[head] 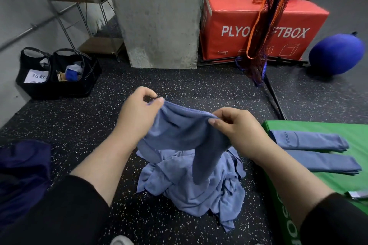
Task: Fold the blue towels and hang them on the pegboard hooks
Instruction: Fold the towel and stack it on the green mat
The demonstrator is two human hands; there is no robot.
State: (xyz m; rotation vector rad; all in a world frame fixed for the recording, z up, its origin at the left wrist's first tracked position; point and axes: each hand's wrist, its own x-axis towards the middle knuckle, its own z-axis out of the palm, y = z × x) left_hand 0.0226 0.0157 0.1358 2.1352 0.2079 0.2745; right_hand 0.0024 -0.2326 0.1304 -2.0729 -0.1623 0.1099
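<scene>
On the speckled black gym floor (83,125), the left hand (137,109) and right hand (237,127) pinch a blue towel (179,131) by its top edge above a crumpled towel pile (191,189). Two folded towels (310,141), apparently yoga-branded, lie on the green plyo box (338,181) at right.

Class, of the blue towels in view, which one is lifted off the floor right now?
The towel stretched between the left hand and right hand. The pile lies crumpled on the floor; two folded towels rest on the green mat.
</scene>
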